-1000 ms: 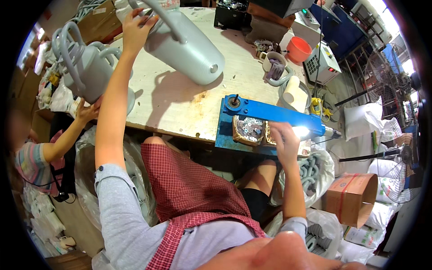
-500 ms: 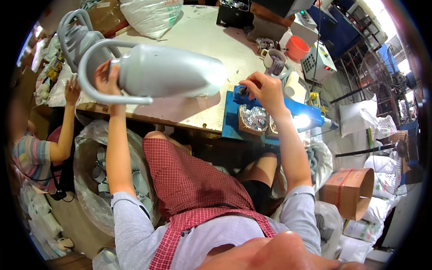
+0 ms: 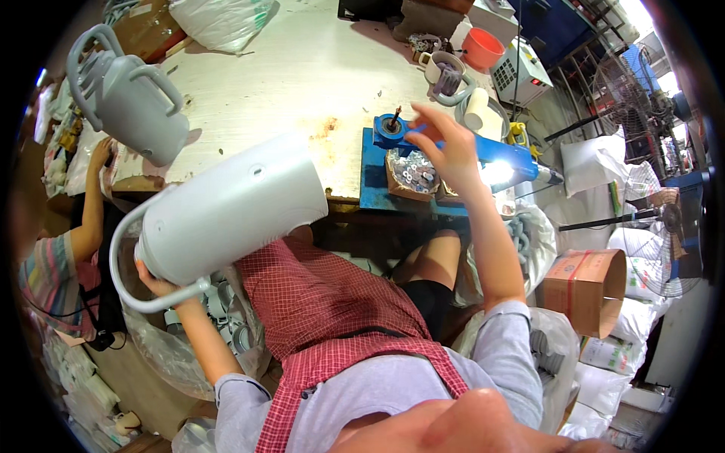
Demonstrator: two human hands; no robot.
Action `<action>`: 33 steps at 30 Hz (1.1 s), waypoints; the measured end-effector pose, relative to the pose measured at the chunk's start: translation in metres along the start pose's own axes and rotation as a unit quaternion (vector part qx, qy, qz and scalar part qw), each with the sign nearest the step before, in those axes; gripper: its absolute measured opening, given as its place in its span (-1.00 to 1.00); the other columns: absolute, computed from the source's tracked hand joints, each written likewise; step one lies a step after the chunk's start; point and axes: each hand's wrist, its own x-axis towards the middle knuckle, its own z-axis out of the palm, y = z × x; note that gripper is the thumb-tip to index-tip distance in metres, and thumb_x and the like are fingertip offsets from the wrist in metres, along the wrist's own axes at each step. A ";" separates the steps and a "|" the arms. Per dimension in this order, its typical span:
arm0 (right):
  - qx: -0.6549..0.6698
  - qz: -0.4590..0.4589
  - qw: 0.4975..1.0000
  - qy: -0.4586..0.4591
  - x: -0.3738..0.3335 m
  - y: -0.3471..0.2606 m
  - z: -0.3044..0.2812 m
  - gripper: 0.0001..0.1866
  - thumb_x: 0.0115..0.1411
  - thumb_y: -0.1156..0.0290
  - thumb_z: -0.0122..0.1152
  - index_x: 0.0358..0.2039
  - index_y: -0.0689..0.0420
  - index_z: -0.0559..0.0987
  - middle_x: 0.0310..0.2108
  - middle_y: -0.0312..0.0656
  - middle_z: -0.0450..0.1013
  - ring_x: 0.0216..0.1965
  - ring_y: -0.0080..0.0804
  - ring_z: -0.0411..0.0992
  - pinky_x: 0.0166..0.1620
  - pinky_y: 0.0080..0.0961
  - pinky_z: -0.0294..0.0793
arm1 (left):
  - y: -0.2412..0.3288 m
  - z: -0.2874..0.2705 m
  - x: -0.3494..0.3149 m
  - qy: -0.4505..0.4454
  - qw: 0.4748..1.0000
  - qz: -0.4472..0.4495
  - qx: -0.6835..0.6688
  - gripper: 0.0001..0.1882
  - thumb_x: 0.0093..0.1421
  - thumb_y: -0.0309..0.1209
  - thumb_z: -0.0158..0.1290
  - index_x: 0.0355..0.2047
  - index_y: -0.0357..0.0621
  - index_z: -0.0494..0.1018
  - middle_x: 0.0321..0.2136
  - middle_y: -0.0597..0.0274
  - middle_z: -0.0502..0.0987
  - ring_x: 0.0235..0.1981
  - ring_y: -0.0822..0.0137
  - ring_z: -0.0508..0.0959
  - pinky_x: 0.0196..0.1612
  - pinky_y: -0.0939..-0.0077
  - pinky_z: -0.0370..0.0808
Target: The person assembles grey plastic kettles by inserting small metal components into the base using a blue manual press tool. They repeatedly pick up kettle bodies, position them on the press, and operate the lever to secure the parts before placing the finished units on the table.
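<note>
A large grey plastic jug body [image 3: 234, 208] with a long looped handle is tilted over the table's front edge and my lap. My left hand [image 3: 155, 281] is closed on its narrower, handle end, partly hidden behind it. My right hand [image 3: 451, 151] is raised beside a blue clamped tool [image 3: 390, 134] with a thin upright metal pin. Its thumb and fingers are apart, with nothing visible between them. Just below the tool head, an open box [image 3: 411, 177] holds many small metal pieces.
More grey jugs [image 3: 143, 109] stand at the table's left, near another person's hand [image 3: 100, 151]. A mug [image 3: 440, 69] and a red bowl [image 3: 483, 50] are at the back right. Plastic bags of grey parts [image 3: 226, 321] flank my legs. A carton [image 3: 581, 291] stands right.
The jug body has come down and nearer to me, its wide end swinging over the table edge. My right hand has opened from its pinch and moved off the pin.
</note>
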 end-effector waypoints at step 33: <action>-0.306 -0.341 0.879 0.135 0.034 0.009 0.005 -0.69 -0.16 0.60 0.33 -0.32 0.10 0.62 -0.35 -0.31 0.52 -0.49 -0.42 0.49 -0.46 -0.56 0.45 | -0.064 0.065 0.004 0.019 0.995 -0.076 -0.059 -0.45 0.21 -0.04 -0.14 0.05 -0.19 0.37 0.00 0.11 0.46 0.00 0.17 0.48 0.01 0.24 0.48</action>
